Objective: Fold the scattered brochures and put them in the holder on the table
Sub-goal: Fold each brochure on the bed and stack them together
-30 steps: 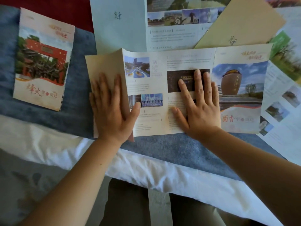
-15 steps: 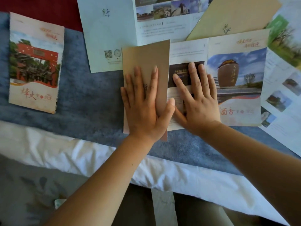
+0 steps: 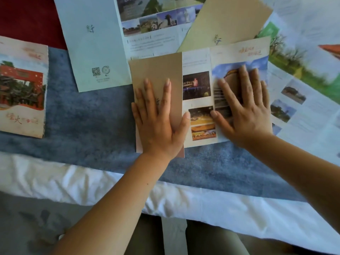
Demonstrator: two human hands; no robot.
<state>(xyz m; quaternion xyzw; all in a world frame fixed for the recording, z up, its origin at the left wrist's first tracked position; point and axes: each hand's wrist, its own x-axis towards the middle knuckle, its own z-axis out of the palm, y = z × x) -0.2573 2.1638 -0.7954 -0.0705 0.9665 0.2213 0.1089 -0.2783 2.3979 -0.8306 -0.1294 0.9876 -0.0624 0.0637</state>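
A tan brochure (image 3: 199, 89) lies in the middle of the blue cloth (image 3: 88, 122), its left panel folded over so the plain tan back faces up. My left hand (image 3: 156, 116) presses flat on that folded panel, fingers spread. My right hand (image 3: 242, 105) lies flat on the brochure's right cover panel, over the picture of a brown jar. A folded brochure (image 3: 22, 87) with a red gate on its cover rests at the far left. No holder is in view.
A pale blue open brochure (image 3: 95, 43) lies behind, partly under a beige one (image 3: 226, 21). More unfolded sheets (image 3: 305, 89) spread over the right side. White bedding (image 3: 73, 181) runs along the near edge, and a dark red surface (image 3: 27, 19) shows at top left.
My left hand folded the brochure's left panel over to the right and now presses it flat. My right hand slid right from the middle panel onto the cover panel.
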